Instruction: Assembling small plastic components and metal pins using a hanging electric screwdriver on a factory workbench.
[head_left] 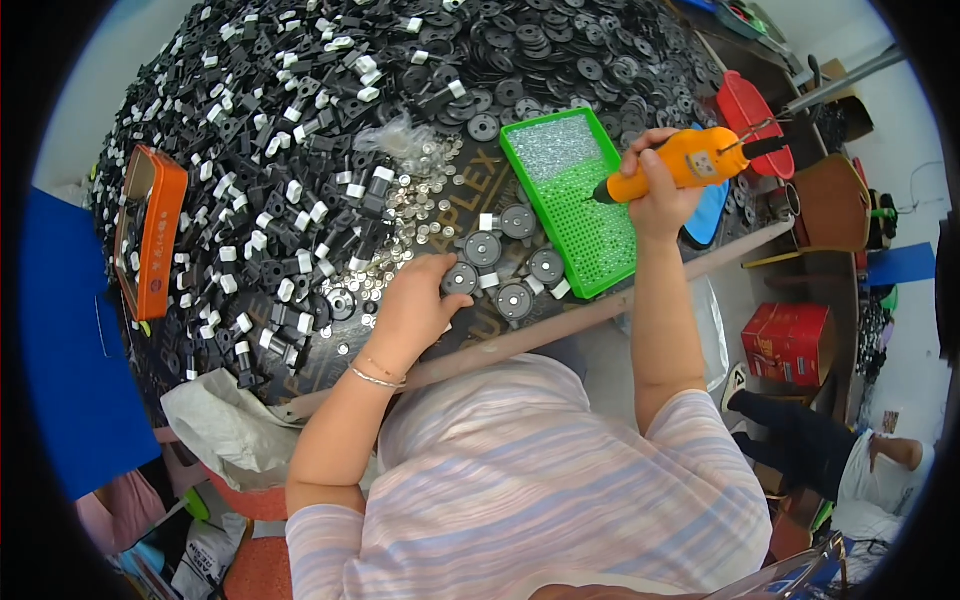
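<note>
My left hand (412,305) has its thumb and fingers closed around the rim of a round black disc part (460,279) with a metal centre, on the table. Beside it are several similar disc assemblies with white ends, including one disc (483,249) just behind and another disc (515,300) to the right. In my right hand (660,200) is an orange electric screwdriver (690,162), gripped around its body. Its dark tip points left, above a green perforated tray (541,215). Small silvery screws (560,148) fill the tray's far part and sit in its holes.
Black parts with white ends (270,150) are heaped at left, black discs (530,40) at the back. Small metal caps (415,205) lie mid-table near a clear plastic bag (400,140). An orange tin (155,235) stands left; a red basket (750,115) is at far right. A person's legs (790,430) show at right.
</note>
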